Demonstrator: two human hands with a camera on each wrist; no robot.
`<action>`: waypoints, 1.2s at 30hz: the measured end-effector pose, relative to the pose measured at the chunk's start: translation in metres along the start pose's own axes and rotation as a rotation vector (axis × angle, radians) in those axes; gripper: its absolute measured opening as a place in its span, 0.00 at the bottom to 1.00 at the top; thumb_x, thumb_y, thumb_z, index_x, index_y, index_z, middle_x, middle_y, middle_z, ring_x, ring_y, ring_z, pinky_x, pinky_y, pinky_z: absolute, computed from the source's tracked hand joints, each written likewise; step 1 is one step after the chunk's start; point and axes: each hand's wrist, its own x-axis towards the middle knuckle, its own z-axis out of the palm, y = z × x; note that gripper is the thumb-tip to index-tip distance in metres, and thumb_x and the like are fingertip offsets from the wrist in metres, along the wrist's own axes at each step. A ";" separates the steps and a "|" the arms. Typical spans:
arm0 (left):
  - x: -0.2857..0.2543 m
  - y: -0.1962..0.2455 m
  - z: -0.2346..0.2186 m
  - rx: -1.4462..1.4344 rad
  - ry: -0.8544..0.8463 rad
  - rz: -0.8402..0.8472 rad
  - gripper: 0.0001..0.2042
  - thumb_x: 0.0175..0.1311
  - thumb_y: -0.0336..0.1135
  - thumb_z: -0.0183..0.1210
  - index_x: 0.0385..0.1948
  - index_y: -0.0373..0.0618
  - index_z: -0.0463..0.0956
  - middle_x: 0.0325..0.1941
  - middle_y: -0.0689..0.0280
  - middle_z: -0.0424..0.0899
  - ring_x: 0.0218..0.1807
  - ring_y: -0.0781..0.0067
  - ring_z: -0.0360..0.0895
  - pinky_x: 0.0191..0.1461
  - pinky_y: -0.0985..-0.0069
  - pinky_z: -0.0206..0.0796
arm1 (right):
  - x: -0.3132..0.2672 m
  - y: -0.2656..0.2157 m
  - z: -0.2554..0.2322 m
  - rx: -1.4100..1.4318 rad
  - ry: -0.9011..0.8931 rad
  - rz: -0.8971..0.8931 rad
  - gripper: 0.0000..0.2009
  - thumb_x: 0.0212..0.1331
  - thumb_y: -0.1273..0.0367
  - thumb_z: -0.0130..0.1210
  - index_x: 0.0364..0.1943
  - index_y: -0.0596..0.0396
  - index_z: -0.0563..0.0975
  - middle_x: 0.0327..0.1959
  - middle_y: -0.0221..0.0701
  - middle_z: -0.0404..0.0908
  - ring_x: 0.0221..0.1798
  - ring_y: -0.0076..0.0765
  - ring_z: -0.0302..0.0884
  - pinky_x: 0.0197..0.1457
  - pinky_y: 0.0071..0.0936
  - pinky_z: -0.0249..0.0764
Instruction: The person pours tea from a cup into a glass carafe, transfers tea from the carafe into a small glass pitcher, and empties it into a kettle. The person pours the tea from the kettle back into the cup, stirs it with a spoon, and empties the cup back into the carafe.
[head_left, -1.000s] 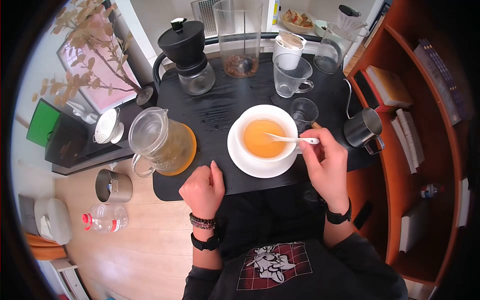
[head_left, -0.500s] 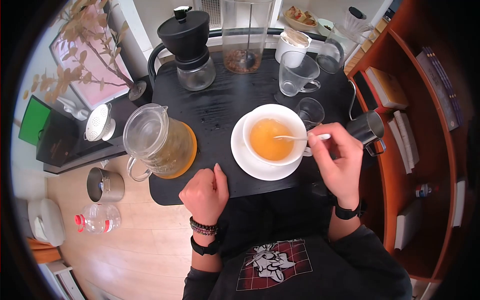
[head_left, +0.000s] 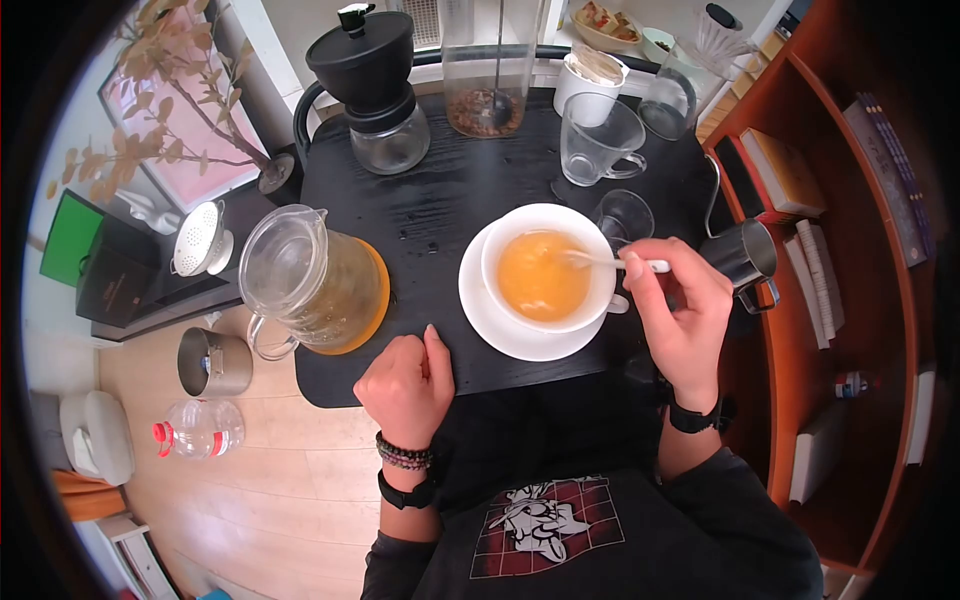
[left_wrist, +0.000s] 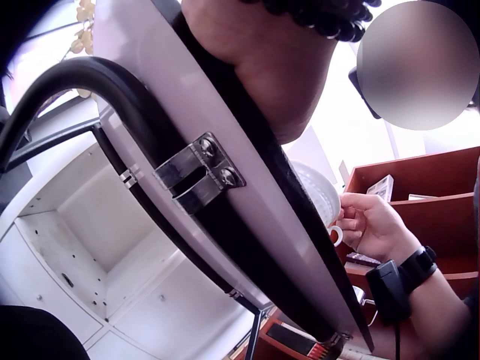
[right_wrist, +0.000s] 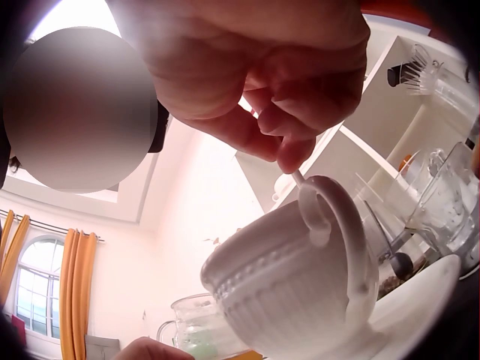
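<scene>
A white cup [head_left: 545, 280] of amber tea stands on a white saucer [head_left: 500, 325] on the black tray table [head_left: 440, 200]. My right hand [head_left: 670, 310] pinches the handle of a white spoon [head_left: 612, 262] whose bowl dips into the tea at the cup's right side. From below, the right wrist view shows the cup [right_wrist: 292, 289], its handle and the fingers [right_wrist: 292, 154] above it. My left hand [head_left: 405, 385] rests as a fist on the table's near edge, holding nothing. A glass teapot [head_left: 310, 280] of amber tea stands to the left of the cup.
At the back of the table stand a black hand grinder [head_left: 375, 85], a glass French press [head_left: 490, 70], a glass mug [head_left: 598, 140] and a small glass [head_left: 625, 215]. A steel pitcher [head_left: 745, 255] sits right, beside a wooden bookshelf [head_left: 850, 200]. A water bottle [head_left: 195, 435] lies on the floor.
My right hand has carried the spoon from the middle of the cup up toward its far right rim. The left fist has stayed put.
</scene>
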 end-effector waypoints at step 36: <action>-0.001 0.003 0.002 0.041 0.006 0.009 0.17 0.54 0.29 0.58 0.08 0.44 0.61 0.08 0.65 0.61 0.09 0.65 0.59 0.14 0.73 0.49 | -0.001 -0.001 -0.004 0.039 -0.071 -0.086 0.03 0.51 0.77 0.56 0.30 0.60 0.79 0.19 0.30 0.73 0.15 0.21 0.65 0.19 0.19 0.59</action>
